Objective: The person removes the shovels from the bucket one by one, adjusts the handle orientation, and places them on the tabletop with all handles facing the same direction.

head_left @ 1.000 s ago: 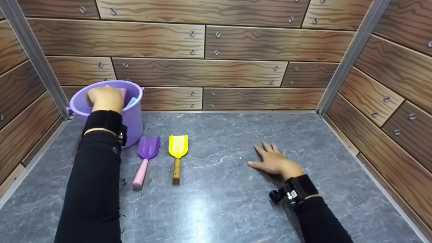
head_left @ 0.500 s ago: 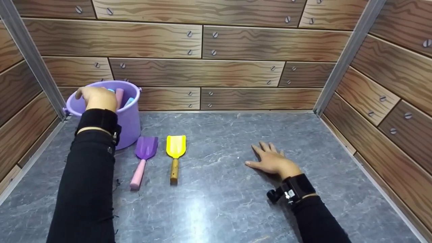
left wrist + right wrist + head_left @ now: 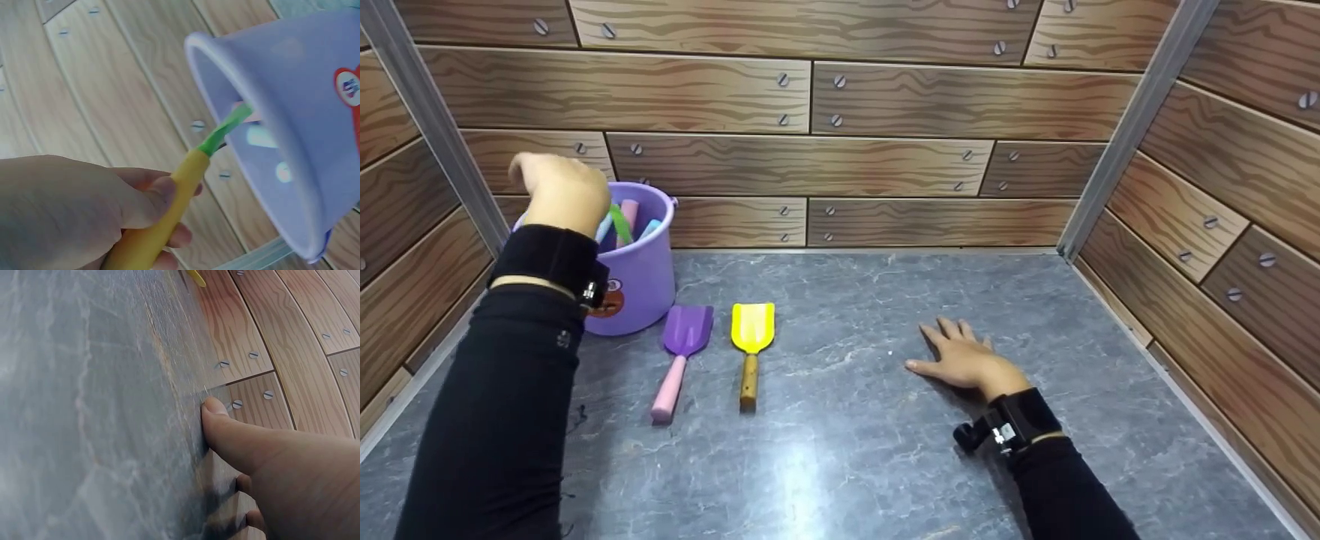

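My left hand (image 3: 559,191) is raised over the near left rim of a purple bucket (image 3: 641,289). In the left wrist view, its thumb and fingers grip the yellow handle (image 3: 188,177) of a tool with a green shaft (image 3: 228,129). The shaft slopes down into the bucket, which hides the tool's far end. Pink and light-blue handle ends stick up inside the bucket, among them a pink handle (image 3: 629,208). My right hand (image 3: 964,360) rests on the grey marbled tabletop, fingers spread, holding nothing.
Right of the bucket lie a purple scoop (image 3: 687,330) with a pink handle and a yellow scoop (image 3: 753,326) with a brown handle. Wood-patterned walls (image 3: 900,165) enclose the grey tabletop (image 3: 840,420) at the back and both sides.
My left hand has risen out of the bucket and shifted left, drawing up the yellow-handled green tool. My right hand and both scoops have stayed in place.
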{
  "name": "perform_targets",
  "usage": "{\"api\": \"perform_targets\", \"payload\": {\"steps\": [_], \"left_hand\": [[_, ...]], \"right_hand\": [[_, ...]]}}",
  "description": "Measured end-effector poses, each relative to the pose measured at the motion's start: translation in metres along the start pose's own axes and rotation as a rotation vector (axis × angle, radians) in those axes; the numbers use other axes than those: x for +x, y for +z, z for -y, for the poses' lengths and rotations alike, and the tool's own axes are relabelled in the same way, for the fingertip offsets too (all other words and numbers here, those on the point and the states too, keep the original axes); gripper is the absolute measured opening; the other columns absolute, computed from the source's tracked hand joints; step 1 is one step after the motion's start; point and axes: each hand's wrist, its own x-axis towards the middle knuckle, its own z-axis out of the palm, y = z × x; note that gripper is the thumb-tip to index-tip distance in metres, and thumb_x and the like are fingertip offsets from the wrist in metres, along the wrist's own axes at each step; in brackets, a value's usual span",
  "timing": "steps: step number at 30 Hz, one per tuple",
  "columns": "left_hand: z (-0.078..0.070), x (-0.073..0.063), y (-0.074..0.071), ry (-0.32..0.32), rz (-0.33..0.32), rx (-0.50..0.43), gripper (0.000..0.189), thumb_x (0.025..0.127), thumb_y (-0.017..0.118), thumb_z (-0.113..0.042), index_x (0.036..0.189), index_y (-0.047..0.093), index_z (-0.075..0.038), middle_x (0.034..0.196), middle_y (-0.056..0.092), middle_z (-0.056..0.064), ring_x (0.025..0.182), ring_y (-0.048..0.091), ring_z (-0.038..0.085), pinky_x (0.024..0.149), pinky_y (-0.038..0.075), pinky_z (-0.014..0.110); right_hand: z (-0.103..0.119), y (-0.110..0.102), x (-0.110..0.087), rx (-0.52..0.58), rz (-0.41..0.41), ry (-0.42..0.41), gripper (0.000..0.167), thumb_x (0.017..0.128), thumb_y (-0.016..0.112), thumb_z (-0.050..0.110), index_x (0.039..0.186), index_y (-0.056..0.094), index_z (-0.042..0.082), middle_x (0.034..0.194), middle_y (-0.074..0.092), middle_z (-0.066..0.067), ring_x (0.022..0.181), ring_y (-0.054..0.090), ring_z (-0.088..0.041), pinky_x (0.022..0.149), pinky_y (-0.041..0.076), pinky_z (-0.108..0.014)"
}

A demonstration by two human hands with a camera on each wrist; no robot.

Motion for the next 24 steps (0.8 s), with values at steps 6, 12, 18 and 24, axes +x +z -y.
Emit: {"api": "perform_targets", "payload": {"steps": [6, 12, 18, 24], "left_hand": [[0.001, -0.001, -0.003, 0.000, -0.119, 0.009, 0.035, 0.119, 0.044, -0.005, 0.137, 0.070, 0.010, 0.120, 0.073, 0.029, 0.098, 0.064, 0.039, 0.087, 0.060, 0.061], [-0.003, 0.000, 0.001, -0.020, -0.304, -0.053, 0.037, 0.124, 0.043, -0.013, 0.145, 0.061, 0.011, 0.120, 0.076, 0.035, 0.096, 0.070, 0.040, 0.072, 0.056, 0.055], [-0.013, -0.005, 0.009, -0.060, -0.570, -0.250, 0.047, 0.128, 0.043, -0.027, 0.115, 0.060, 0.015, 0.112, 0.074, 0.043, 0.102, 0.079, 0.063, 0.076, 0.064, 0.068], [-0.029, -0.007, 0.019, -0.043, -0.636, -0.440, 0.046, 0.128, 0.040, -0.028, 0.121, 0.057, 0.014, 0.117, 0.071, 0.045, 0.105, 0.074, 0.073, 0.088, 0.062, 0.079]], "right_hand": [[0.023, -0.013, -0.023, 0.015, 0.007, -0.002, 0.102, 0.112, 0.063, 0.072, 0.186, 0.030, 0.010, 0.194, 0.012, -0.034, 0.177, 0.005, -0.070, 0.135, 0.003, -0.097], [0.025, -0.013, -0.026, 0.004, 0.007, 0.004, 0.099, 0.114, 0.062, 0.068, 0.186, 0.029, 0.009, 0.194, 0.013, -0.034, 0.178, 0.006, -0.069, 0.135, 0.005, -0.097], [0.023, -0.012, -0.023, 0.015, 0.007, -0.002, 0.101, 0.113, 0.062, 0.071, 0.186, 0.029, 0.009, 0.194, 0.012, -0.035, 0.177, 0.004, -0.070, 0.135, 0.003, -0.097], [0.012, -0.007, -0.010, 0.025, 0.025, 0.014, 0.110, 0.108, 0.059, 0.084, 0.187, 0.028, 0.014, 0.195, 0.010, -0.031, 0.179, 0.002, -0.068, 0.136, -0.001, -0.096]]}}
